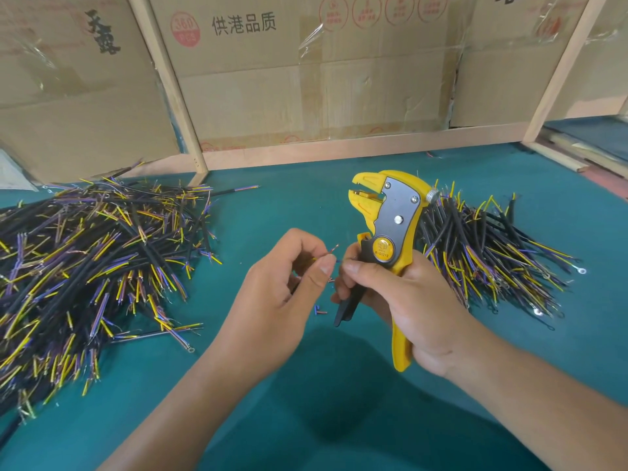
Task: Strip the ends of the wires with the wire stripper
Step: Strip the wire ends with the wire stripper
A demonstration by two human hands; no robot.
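Stripping looks to be between cuts. At the centre of the frame the left hand (pixel 289 287) pinches a thin wire (pixel 332 250) between thumb and curled fingers, and a short twist of bare copper pokes up from the fingertips toward the tool. Just right of it, the right hand (pixel 401 300) is clenched around the handles of the yellow wire stripper (pixel 390 226), which stands upright with its head toward the upper middle of the frame. The tool's jaws stand slightly apart and nothing is visibly caught in them. The right thumb tip sits very near the wire end; I cannot tell whether it touches.

That end seems already bared, so my guess is the next move is either to drop this wire on a pile or to turn it and feed the other end into the jaws. Feeding calls for lifting the wire up to the head, since the wire now sits well below the jaws, level with the pivot.

2 heaps of black cable with yellow and purple cores lie on the green table (pixel 339 402): a large pile at left (pixel 95 266) and a smaller pile at right (pixel 492 253), partly behind the tool. Some right-hand pieces carry ring terminals. Which heap is finished I cannot tell. A few bits of cut insulation (pixel 319 311) lie between the hands. Cardboard boxes (pixel 306 79) and wooden slats (pixel 170 90) fill the upper frame. Nothing blocks the path to the jaws.
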